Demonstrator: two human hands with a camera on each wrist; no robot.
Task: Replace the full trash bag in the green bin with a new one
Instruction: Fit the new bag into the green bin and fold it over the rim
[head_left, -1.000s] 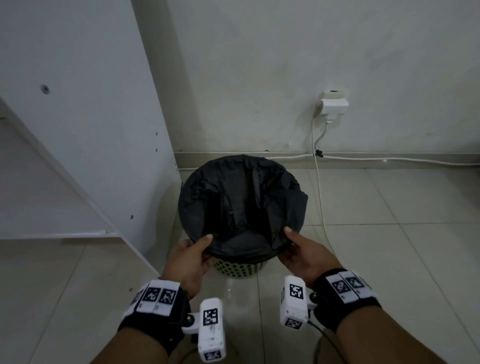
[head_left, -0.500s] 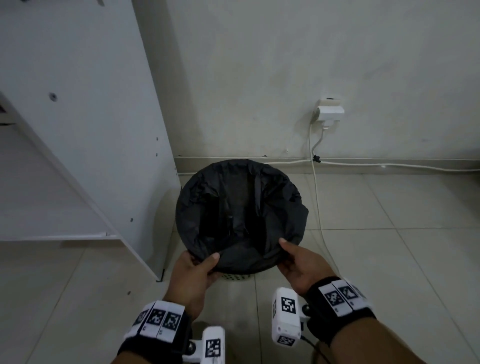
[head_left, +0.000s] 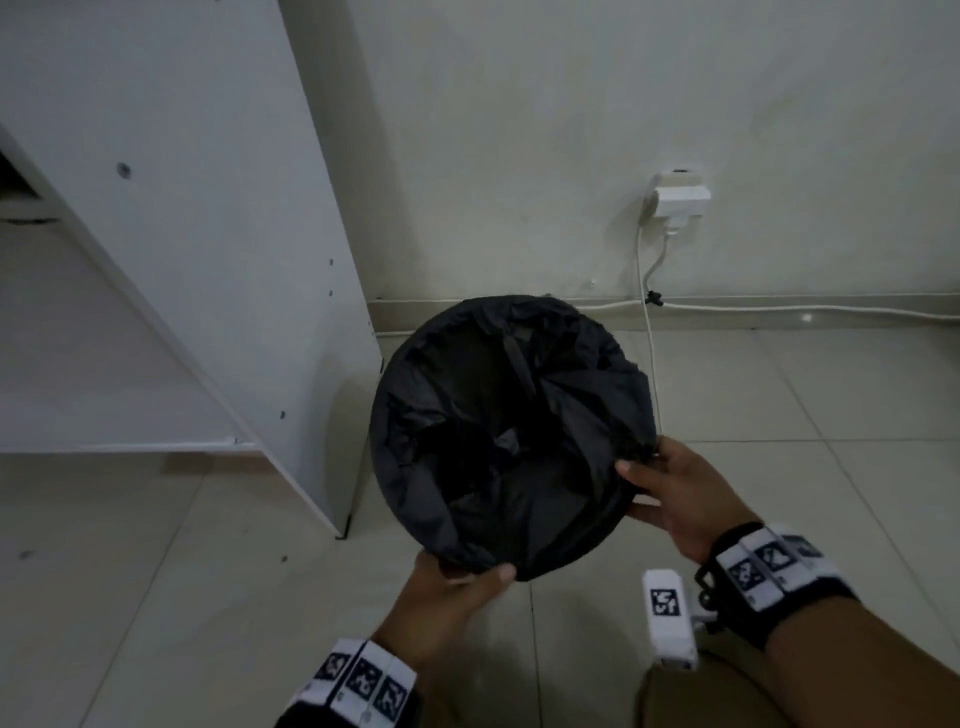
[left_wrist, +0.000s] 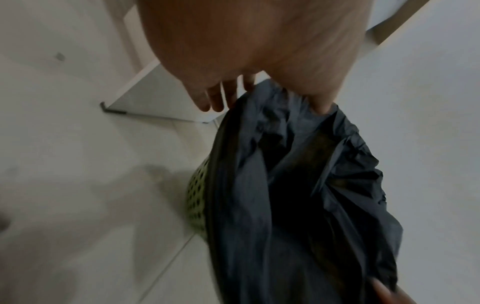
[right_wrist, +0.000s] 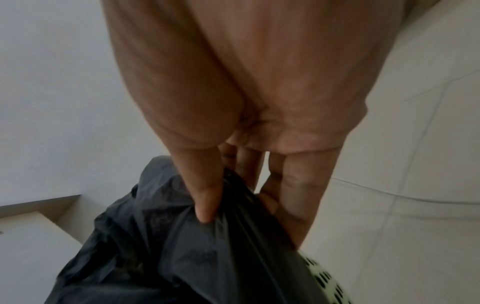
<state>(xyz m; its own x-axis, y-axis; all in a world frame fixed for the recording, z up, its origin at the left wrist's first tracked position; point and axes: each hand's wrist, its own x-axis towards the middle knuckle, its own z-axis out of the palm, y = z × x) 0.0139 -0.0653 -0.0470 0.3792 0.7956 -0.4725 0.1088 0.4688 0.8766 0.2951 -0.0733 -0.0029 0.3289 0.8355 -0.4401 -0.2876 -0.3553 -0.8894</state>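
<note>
A black trash bag (head_left: 509, 431) lines the round bin and is folded over its rim, hiding the bin in the head view. The bin's green perforated wall (left_wrist: 198, 197) (right_wrist: 327, 277) peeks out below the bag in both wrist views. My left hand (head_left: 457, 582) grips the bag's folded edge (left_wrist: 298, 115) at the near rim, thumb on top. At the right side of the rim my right hand (head_left: 670, 488) pinches the bag (right_wrist: 207, 236), thumb pressed into the plastic and fingers under the rim.
A white cabinet panel (head_left: 218, 249) stands just left of the bin, its bottom corner on the tiled floor (head_left: 779, 415). A wall socket with an adapter (head_left: 678, 200) sits behind, and a white cable (head_left: 649, 364) runs down and along the skirting.
The bin appears closer and lower in view. My right hand slid round to the right side of the rim; my left hand moved toward the near middle. Both kept hold of the bag's edge.
</note>
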